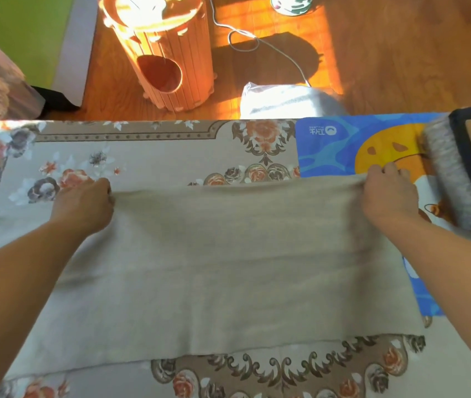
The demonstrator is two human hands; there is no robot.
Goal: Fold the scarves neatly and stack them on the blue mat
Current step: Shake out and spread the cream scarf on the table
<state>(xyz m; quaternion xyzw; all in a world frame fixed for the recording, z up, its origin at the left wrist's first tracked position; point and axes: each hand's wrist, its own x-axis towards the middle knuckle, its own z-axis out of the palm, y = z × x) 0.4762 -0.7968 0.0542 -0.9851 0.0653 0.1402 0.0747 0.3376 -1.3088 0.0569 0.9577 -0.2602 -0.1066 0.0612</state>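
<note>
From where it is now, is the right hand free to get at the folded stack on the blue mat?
Probably not yet: the right hand grips the beige scarf. The folded stack lies close beside it, nothing between.

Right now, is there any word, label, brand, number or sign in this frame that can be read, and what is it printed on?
White logo print on the blue mat, near its far corner: a round mark with characters beside it, seen upside down and too blurred to read.
The beige scarf, the folded scarves on the mat and the floral tablecloth show no text.
Nothing else in view carries legible writing.
</note>
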